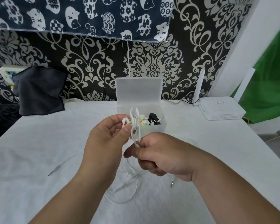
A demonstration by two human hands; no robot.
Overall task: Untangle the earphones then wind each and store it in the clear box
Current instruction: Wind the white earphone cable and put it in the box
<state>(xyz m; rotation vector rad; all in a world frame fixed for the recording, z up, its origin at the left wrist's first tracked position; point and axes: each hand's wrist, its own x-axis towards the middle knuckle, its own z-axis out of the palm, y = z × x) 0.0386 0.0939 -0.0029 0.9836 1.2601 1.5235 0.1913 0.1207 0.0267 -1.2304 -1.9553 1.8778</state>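
Progress: box [153, 129] open, wound black and white sets [152, 118] inside, count unclear | left hand [107, 139] and right hand [160, 157] close together, both pinching part-wound white earphone [135, 132] just before box | remaining: loose cords [127, 190] on tabletop [39, 151], yet to wind

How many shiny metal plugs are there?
3. One plug lies far left on the table, one lies near the right hand, one sticks up inside the clear box. Others may be hidden in the box.

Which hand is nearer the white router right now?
Right. The right hand lies left of the router, nearer the camera; the left hand is farther left, across the white earphones.
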